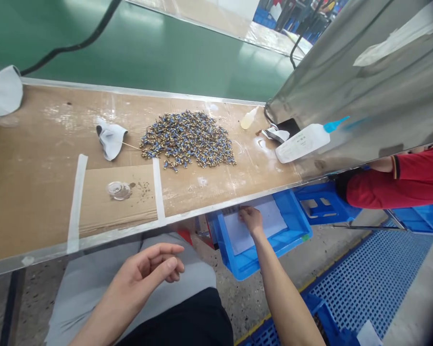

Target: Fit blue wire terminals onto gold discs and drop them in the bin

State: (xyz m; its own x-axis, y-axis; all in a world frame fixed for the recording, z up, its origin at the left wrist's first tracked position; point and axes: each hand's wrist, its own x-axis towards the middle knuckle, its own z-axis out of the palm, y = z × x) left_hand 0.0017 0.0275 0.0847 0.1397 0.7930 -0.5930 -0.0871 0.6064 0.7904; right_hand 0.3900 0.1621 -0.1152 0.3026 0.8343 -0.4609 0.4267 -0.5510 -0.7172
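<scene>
My right hand point(251, 218) reaches into a blue plastic bin point(299, 216) below the bench edge. Its fingers are curled down and pressed together over a white sheet point(270, 218) lining the bin; what they hold, if anything, is hidden. Some small dark parts show beside the fingertips. Above my lap, my left hand point(158, 269) hovers with nothing in it, fingers loosely bent and the thumb apart. On the bench lies a heap of small blue and gold-coloured parts point(191, 137). A clear round dish point(118, 191) sits on a taped cardboard piece point(97, 211), with tiny dark specks beside it.
A white bottle with a blue nozzle point(303, 142) lies at the bench's right, near a small yellowish bottle point(248, 118). A crumpled white cloth point(111, 139) and thin stick are left of the heap. A person in a red sleeve point(400, 180) is at the right.
</scene>
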